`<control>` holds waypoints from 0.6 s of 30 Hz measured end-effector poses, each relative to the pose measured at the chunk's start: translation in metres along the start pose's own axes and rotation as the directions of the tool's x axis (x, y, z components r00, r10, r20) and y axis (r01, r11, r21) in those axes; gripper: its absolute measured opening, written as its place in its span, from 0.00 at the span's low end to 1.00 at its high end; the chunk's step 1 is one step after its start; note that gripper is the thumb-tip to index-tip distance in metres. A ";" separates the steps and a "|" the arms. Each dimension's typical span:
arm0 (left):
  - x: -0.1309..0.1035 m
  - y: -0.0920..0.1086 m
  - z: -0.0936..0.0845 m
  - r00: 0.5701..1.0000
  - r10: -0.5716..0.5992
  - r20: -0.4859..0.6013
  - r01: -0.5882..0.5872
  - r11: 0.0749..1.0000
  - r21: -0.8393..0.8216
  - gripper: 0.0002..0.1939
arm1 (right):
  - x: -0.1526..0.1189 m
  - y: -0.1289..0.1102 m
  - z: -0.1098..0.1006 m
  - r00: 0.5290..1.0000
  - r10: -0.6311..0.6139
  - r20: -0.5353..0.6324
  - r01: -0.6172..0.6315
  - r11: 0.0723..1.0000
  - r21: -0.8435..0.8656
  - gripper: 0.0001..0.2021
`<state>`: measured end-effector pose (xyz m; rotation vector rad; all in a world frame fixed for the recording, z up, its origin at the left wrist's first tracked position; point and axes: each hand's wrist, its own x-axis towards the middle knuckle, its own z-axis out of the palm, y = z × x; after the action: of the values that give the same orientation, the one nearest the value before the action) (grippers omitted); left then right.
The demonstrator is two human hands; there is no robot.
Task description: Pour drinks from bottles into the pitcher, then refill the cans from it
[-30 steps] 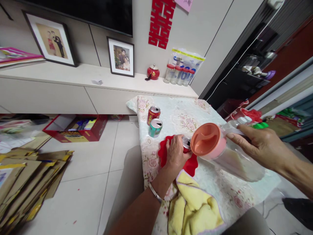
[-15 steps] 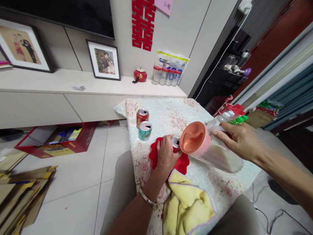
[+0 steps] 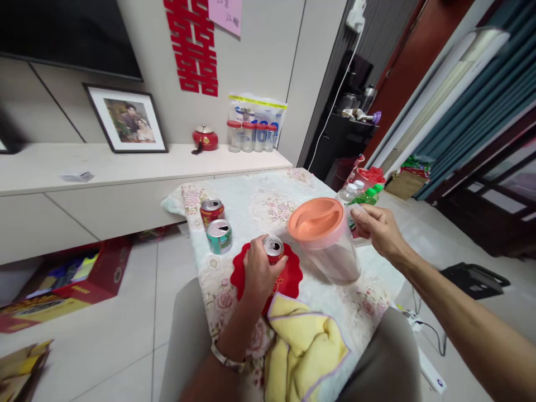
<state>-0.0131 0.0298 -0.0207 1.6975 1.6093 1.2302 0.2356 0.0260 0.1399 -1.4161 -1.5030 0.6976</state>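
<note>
My left hand (image 3: 258,267) is closed round a red drink can (image 3: 274,252) with an opened top, standing over a red scalloped mat (image 3: 293,277). In my right hand (image 3: 377,226) is the handle of a clear plastic pitcher (image 3: 335,259) with an orange lid (image 3: 317,219). The pitcher leans slightly toward the can, apart from it, and a little cloudy liquid seems to lie inside. Two more opened cans, a red one (image 3: 211,211) and a green one (image 3: 219,237), stand upright to the left. A folded yellow towel (image 3: 307,340) lies in front of the mat.
A floral cloth covers the table (image 3: 251,192). Bottles with green caps (image 3: 368,195) and a red basket (image 3: 371,177) are at its far right. Behind stands a white cabinet (image 3: 146,167) with jars (image 3: 247,137). A power strip (image 3: 431,368) and cables lie on the floor at right.
The pitcher has gone from tipped over the can to nearly upright, its lid drawn back from the can. My left hand still holds the can. The view has turned to the right.
</note>
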 end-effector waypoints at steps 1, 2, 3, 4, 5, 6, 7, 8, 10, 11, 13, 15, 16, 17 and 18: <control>0.000 0.000 0.000 1.000 -0.004 0.011 0.004 1.000 -0.010 0.30 | -0.001 0.004 -0.003 1.000 0.004 -0.031 -0.003 0.999 0.050 0.31; 0.000 -0.001 0.000 1.000 -0.005 0.018 0.005 1.000 -0.021 0.30 | -0.002 0.008 -0.005 0.998 0.009 -0.059 -0.003 0.995 0.099 0.31; 0.001 -0.001 0.000 1.000 -0.003 0.021 0.003 0.999 -0.032 0.30 | -0.003 0.011 -0.007 0.996 0.013 -0.084 -0.001 0.989 0.145 0.31; 0.001 -0.001 -0.001 1.000 0.003 0.022 -0.002 0.999 -0.043 0.29 | -0.004 0.014 -0.008 0.994 0.017 -0.108 0.004 0.982 0.187 0.31; 0.001 -0.001 -0.001 1.000 0.010 0.020 -0.009 0.999 -0.054 0.29 | -0.005 0.018 -0.009 0.991 0.021 -0.131 0.009 0.974 0.226 0.31; 0.001 -0.002 -0.001 1.000 0.018 0.017 -0.017 0.998 -0.065 0.28 | -0.005 0.022 -0.010 0.988 0.026 -0.155 0.016 0.965 0.262 0.31; 0.001 -0.002 -0.001 1.000 0.025 0.015 -0.023 0.997 -0.075 0.28 | -0.006 0.026 -0.011 0.984 0.031 -0.178 0.023 0.955 0.294 0.30; 0.001 -0.002 -0.001 0.999 0.029 0.014 -0.028 0.996 -0.086 0.28 | -0.007 0.030 -0.011 0.979 0.037 -0.198 0.030 0.945 0.325 0.30; 0.001 -0.002 -0.001 0.999 0.031 0.015 -0.029 0.994 -0.108 0.29 | -0.009 0.041 -0.011 0.972 0.053 -0.229 0.039 0.925 0.379 0.30; 0.001 -0.002 -0.001 0.999 0.029 0.015 -0.027 0.993 -0.119 0.29 | -0.010 0.046 -0.011 0.969 0.062 -0.240 0.041 0.914 0.403 0.30; 0.001 -0.003 -0.001 1.000 0.027 0.011 -0.026 0.990 -0.136 0.29 | -0.011 0.058 -0.011 0.963 0.083 -0.256 0.041 0.895 0.444 0.30; 0.002 -0.004 0.000 0.999 0.032 0.002 -0.031 0.988 -0.150 0.30 | -0.013 0.069 -0.010 0.956 0.105 -0.275 0.041 0.877 0.479 0.31; 0.002 -0.005 0.000 0.999 0.034 -0.003 -0.034 0.987 -0.159 0.30 | -0.014 0.074 -0.010 0.951 0.116 -0.286 0.043 0.868 0.495 0.31; 0.002 -0.005 0.001 0.999 0.036 -0.007 -0.037 0.985 -0.170 0.30 | -0.015 0.079 -0.010 0.947 0.127 -0.296 0.044 0.859 0.510 0.31; 0.003 -0.006 0.001 0.999 0.037 -0.011 -0.038 0.982 -0.182 0.30 | -0.016 0.083 -0.009 0.942 0.138 -0.306 0.047 0.850 0.525 0.31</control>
<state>-0.0154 0.0335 -0.0251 1.6160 1.4270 1.3598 0.2788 0.0236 0.0670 -1.0764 -0.9152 0.7809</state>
